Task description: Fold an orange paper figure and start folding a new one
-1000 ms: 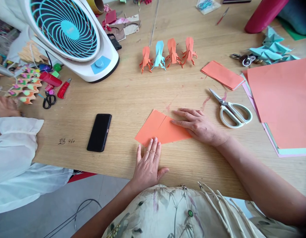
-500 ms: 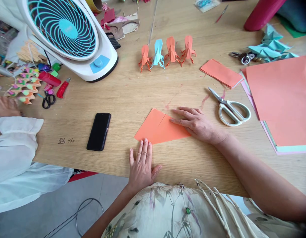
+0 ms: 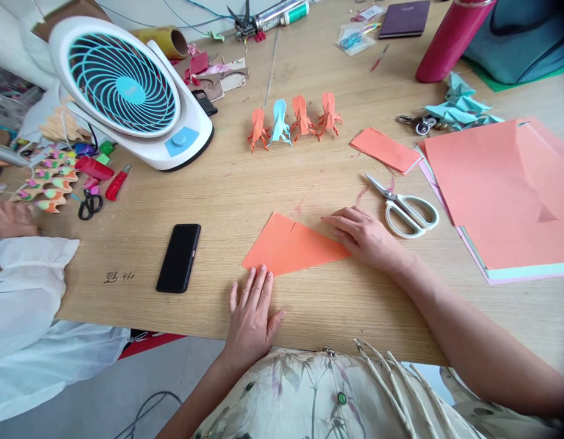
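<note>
A folded sheet of orange paper (image 3: 291, 247) lies flat on the table in front of me, a kite-like shape with a short slit or edge line near its upper side. My left hand (image 3: 252, 311) is open, palm down, its fingertips resting on the paper's lower left edge. At the right end, my right hand (image 3: 366, 238) lies over the paper's tapered corner with fingers reaching left along the upper edge; its thumb is hidden. White-handled scissors (image 3: 407, 210) lie just beyond my right hand, blades slightly apart.
Folded paper figures (image 3: 302, 116) stand in a row at the back. Orange sheets (image 3: 474, 183) and a folded orange stack (image 3: 386, 149) lie right. A phone (image 3: 178, 257) and a fan (image 3: 176, 116) are left, near another person's white sleeve (image 3: 30, 274). A magenta bottle (image 3: 449, 46) stands back right.
The view has tilted upward and shifted right. My right fingers have drawn back slightly toward the paper's right end and look more bent. My left hand stays at the lower edge.
</note>
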Tool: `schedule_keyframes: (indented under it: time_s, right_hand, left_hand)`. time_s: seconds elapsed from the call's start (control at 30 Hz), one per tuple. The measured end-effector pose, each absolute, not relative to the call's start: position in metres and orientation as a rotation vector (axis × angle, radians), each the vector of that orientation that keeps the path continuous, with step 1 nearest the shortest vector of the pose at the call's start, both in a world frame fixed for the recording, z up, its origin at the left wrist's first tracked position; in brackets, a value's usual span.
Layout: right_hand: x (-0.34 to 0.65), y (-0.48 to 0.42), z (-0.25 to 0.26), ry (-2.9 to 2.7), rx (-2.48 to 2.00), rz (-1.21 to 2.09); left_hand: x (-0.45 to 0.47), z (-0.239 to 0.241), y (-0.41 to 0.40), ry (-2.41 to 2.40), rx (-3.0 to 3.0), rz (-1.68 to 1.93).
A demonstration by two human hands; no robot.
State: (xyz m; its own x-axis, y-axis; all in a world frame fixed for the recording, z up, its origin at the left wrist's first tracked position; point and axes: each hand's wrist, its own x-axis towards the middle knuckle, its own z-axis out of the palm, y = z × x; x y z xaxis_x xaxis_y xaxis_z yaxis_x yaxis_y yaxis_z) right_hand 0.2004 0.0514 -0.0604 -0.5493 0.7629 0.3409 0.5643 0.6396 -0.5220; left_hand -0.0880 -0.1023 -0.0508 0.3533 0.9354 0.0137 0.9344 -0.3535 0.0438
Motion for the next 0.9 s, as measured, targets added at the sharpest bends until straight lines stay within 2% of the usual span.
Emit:
schedule_keyframes:
  time_s: [0.27,0.7,0.9]
  right_hand:
    - [0.202,0.052,-0.067,-2.228,-1.081,0.504]
    - [0.202,0.051,-0.066,-2.205,-1.063,0.537]
    - [0.202,0.051,-0.067,-2.215,-1.081,0.533]
  left_hand:
    - [-0.068,-0.030,-0.045,1.951,2.428,0.225]
    - [-0.059,-0.022,0.022,2.088,2.108,-0.007]
    - [-0.060,-0.028,0.032,2.011,2.002,0.173]
